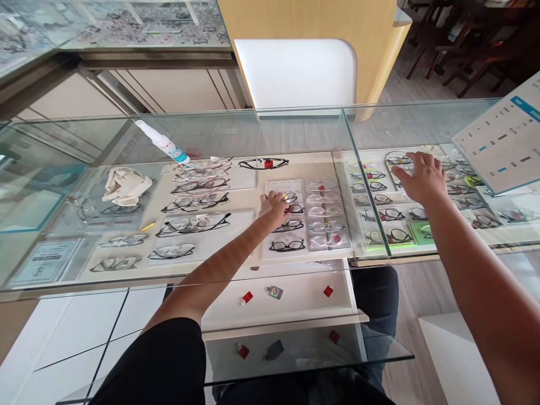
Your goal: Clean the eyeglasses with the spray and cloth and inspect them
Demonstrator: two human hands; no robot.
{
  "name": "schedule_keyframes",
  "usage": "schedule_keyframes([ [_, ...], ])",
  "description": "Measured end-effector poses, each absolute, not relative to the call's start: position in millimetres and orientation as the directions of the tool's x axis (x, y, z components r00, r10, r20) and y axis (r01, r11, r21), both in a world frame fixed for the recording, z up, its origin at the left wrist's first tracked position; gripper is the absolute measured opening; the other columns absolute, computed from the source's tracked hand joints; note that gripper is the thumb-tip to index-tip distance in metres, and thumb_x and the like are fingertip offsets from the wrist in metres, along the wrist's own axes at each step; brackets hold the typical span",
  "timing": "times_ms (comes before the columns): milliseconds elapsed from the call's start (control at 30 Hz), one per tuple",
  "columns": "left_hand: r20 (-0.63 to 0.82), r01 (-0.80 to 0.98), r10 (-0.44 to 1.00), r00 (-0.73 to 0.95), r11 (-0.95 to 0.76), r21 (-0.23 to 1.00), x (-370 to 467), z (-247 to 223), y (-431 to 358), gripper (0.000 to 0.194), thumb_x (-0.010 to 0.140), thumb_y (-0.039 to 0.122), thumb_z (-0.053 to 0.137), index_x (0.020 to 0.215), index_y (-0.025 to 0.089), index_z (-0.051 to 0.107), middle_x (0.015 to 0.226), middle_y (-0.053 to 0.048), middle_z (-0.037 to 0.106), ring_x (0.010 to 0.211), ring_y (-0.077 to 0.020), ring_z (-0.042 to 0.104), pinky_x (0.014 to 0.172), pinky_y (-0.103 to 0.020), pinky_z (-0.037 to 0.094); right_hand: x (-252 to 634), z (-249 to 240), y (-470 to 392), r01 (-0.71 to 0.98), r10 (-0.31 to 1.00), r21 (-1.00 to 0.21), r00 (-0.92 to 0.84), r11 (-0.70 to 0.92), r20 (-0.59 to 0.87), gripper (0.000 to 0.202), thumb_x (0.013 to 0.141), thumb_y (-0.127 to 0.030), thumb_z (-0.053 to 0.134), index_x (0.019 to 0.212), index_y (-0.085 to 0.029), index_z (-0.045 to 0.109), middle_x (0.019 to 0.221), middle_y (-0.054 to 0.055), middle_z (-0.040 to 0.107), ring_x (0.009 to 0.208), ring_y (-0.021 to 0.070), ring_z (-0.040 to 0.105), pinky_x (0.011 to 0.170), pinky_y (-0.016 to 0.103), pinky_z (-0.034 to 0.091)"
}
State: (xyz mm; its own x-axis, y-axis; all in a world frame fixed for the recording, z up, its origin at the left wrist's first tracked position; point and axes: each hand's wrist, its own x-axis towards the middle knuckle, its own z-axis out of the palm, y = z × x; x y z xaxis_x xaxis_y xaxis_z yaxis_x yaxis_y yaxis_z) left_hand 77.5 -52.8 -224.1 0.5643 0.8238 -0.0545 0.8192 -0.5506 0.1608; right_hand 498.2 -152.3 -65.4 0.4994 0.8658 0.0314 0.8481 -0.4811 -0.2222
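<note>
My left hand (pixel 276 208) reaches inside the glass display case, its fingers curled round the side of a pair of eyeglasses (pixel 295 208) on a white display tray (pixel 273 254). Below that pair on the same tray lie two dark-framed glasses (pixel 287 246). Just right of it stands a clear tray of light-coloured frames (pixel 324 211). Over the right-hand part of the case, my right hand (pixel 424 179) is spread flat on the glass top, holding nothing. Rows of eyeglasses (pixel 388 214) show through the glass beneath it.
A white bottle (pixel 162 142) and a crumpled cloth (pixel 126 185) lie on the glass at left. Below, a pulled-out drawer (pixel 295 315) holds red tags (pixel 328 291) and a grey one. A printed sheet (pixel 504 135) stands at right. More glasses (pixel 194 222) fill the left side.
</note>
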Motion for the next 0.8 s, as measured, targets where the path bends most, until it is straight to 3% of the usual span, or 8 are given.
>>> schedule_keyframes([
  [133, -0.076, 0.834, 0.837, 0.542, -0.525, 0.171, 80.2, -222.5, -50.0, 0.022, 0.102, 0.042, 0.074, 0.099, 0.024, 0.086, 0.133, -0.017, 0.074, 0.131, -0.0412, 0.051, 0.107, -0.059, 0.034, 497.6, -64.2, -151.5, 0.848, 0.863, -0.204, 0.504, -0.489, 0.025, 0.083, 0.108, -0.067, 0.045, 0.176, -0.019, 0.049, 0.185, 0.022, 0.044, 0.17, 0.0479, 0.04, 0.141, 0.065, 0.035],
  [367, -0.103, 0.836, 0.835, 0.541, -0.521, 0.17, 77.1, -219.3, -45.7, 0.022, 0.105, 0.039, 0.071, 0.102, 0.027, 0.089, 0.131, -0.015, 0.075, 0.131, -0.0414, 0.051, 0.107, -0.059, 0.034, 499.9, -67.4, -150.3, 0.855, 0.869, -0.216, 0.493, -0.472, 0.05, 0.085, 0.106, -0.068, 0.046, 0.175, -0.018, 0.052, 0.184, 0.023, 0.047, 0.169, 0.0492, 0.043, 0.139, 0.066, 0.037],
  [567, -0.108, 0.828, 0.824, 0.556, -0.538, 0.158, 71.7, -215.0, -43.8, 0.02, 0.104, 0.04, 0.074, 0.101, 0.027, 0.089, 0.13, -0.016, 0.077, 0.128, -0.0413, 0.05, 0.106, -0.058, 0.033, 504.7, -72.5, -149.4, 0.864, 0.876, -0.232, 0.475, -0.446, 0.083, 0.082, 0.107, -0.066, 0.049, 0.172, -0.016, 0.054, 0.181, 0.026, 0.049, 0.167, 0.0536, 0.044, 0.135, 0.067, 0.039],
  [800, -0.106, 0.807, 0.802, 0.588, -0.571, 0.152, 69.3, -210.5, -42.2, 0.024, 0.103, 0.046, 0.075, 0.101, 0.028, 0.09, 0.13, -0.017, 0.077, 0.126, -0.0415, 0.051, 0.106, -0.059, 0.033, 508.3, -76.4, -148.4, 0.867, 0.874, -0.216, 0.476, -0.449, 0.095, 0.081, 0.106, -0.068, 0.047, 0.171, -0.02, 0.054, 0.18, 0.023, 0.051, 0.166, 0.052, 0.046, 0.135, 0.067, 0.041],
])
